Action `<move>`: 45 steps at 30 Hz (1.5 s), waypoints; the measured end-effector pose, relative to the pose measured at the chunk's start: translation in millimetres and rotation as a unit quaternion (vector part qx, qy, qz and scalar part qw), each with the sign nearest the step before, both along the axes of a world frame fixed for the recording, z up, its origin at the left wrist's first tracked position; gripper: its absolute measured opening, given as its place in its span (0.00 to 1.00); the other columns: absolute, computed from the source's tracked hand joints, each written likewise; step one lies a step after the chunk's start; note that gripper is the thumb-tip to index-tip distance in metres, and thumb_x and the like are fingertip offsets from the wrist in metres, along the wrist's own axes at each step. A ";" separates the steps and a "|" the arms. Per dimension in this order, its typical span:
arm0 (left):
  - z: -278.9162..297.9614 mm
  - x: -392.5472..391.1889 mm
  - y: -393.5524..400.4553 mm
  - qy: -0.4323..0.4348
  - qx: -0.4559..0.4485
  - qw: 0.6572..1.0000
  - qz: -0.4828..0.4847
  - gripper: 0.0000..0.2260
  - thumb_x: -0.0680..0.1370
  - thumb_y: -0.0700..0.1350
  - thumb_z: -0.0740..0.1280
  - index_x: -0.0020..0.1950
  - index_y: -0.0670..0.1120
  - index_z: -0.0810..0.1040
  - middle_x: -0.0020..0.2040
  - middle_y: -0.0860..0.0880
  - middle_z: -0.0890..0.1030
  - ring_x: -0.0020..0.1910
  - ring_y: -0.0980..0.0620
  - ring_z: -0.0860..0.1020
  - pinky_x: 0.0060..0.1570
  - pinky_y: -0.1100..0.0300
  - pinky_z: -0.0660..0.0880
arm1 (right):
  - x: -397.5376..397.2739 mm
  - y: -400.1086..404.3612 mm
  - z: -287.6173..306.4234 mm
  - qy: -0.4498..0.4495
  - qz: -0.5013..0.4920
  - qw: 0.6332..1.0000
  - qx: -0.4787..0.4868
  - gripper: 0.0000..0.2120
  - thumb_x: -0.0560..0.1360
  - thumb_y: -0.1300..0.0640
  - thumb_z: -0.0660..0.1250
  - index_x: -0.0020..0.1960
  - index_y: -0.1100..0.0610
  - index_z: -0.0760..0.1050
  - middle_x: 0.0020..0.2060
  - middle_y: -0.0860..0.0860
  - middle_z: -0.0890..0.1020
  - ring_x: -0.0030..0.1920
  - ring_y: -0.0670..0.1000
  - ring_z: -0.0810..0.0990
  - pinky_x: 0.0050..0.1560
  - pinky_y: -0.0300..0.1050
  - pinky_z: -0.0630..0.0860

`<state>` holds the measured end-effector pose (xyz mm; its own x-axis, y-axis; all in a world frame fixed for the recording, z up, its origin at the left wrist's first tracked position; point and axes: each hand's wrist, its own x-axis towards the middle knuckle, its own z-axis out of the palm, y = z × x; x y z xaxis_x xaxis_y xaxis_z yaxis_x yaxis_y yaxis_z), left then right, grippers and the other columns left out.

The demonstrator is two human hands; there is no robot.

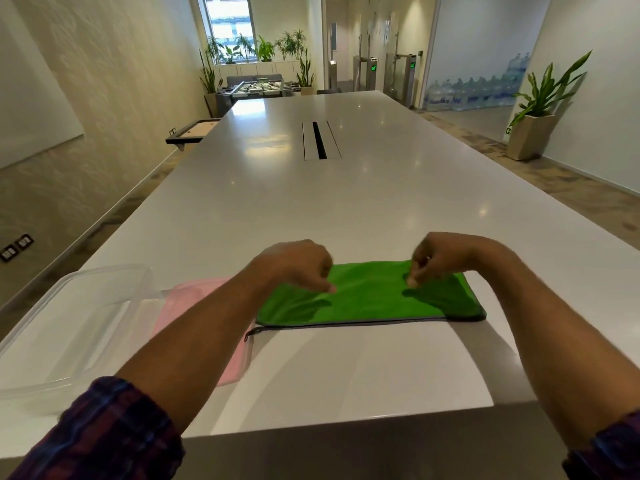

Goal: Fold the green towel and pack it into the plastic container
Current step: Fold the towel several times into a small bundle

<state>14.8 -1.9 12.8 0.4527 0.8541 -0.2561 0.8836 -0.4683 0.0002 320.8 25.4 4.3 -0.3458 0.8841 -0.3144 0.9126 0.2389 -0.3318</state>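
Note:
The green towel lies flat on the white table, folded over into a wide strip with a grey hem along its near edge. My left hand hovers over the towel's far left corner with its fingers curled down. My right hand hovers over the far right part in the same pose. Each hand throws a shadow on the cloth, and no cloth is lifted in either. The clear plastic container stands open at the table's left, a little left of the towel.
A pink cloth lies between the container and the towel, partly under my left forearm. The table's near edge runs just below the towel. A black cable slot sits in the middle of the table farther off.

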 end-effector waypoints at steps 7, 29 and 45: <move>-60.6 41.3 13.7 -0.201 0.023 0.979 -0.018 0.17 0.85 0.50 0.59 0.73 0.50 0.72 0.71 0.47 0.75 0.71 0.44 0.72 0.68 0.48 0.69 | -45.8 3.6 -58.7 0.140 0.031 0.983 0.118 0.17 0.80 0.53 0.69 0.67 0.44 0.80 0.65 0.44 0.82 0.62 0.42 0.79 0.63 0.38 0.72; -115.0 -27.8 58.6 -0.102 0.087 0.972 0.192 0.29 0.83 0.65 0.41 0.83 0.58 0.46 0.83 0.56 0.45 0.82 0.50 0.42 0.79 0.42 0.38 | -9.6 48.8 -105.0 -0.010 0.000 0.983 0.185 0.38 0.76 0.26 0.37 0.82 0.40 0.48 0.82 0.44 0.48 0.81 0.44 0.46 0.81 0.52 0.45; -112.3 -33.9 68.4 -0.150 0.122 0.965 0.176 0.27 0.84 0.61 0.46 0.83 0.54 0.55 0.83 0.53 0.54 0.82 0.51 0.49 0.80 0.47 0.45 | -4.4 52.0 -107.1 -0.035 -0.150 0.972 0.177 0.38 0.79 0.28 0.41 0.83 0.46 0.50 0.83 0.48 0.50 0.82 0.49 0.48 0.80 0.59 0.45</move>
